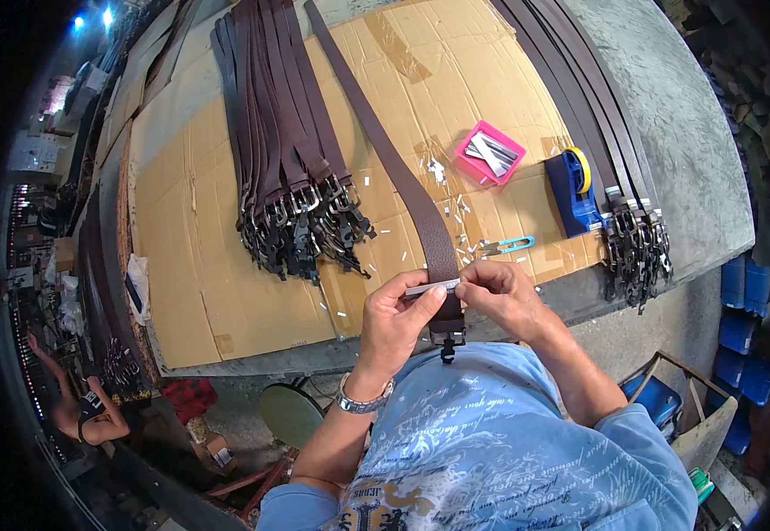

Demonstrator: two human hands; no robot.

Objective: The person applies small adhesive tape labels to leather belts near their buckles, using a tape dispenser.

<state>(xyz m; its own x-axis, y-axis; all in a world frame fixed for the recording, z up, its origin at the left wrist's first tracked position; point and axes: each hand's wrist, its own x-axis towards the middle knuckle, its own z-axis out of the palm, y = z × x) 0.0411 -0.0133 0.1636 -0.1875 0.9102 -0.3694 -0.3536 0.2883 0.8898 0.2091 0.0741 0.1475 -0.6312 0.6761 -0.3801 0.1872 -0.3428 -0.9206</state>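
Observation:
A dark brown belt [398,168] runs down the cardboard sheet to the table's front edge, its buckle [448,340] hanging past the edge near the blue shirt. Across the belt lies a white strip [432,288]. My left hand [395,320] pinches the belt and the strip's left part, thumb on top. On the strip's right end, the thumb and forefinger of my right hand [501,296] are pressed together. Small white pieces [463,221] are scattered above my hands, beside teal-handled snips [510,245]. Farther up sits a pink box [489,154] holding pale strips.
A pile of buckled belts [287,159] lies left of centre, another belt bundle [619,168] at the right. Between them stands a blue tape dispenser [573,193]. Cardboard [190,257] covers the table. Another person [93,411] is at the far left; a stool [291,414] stands below the table edge.

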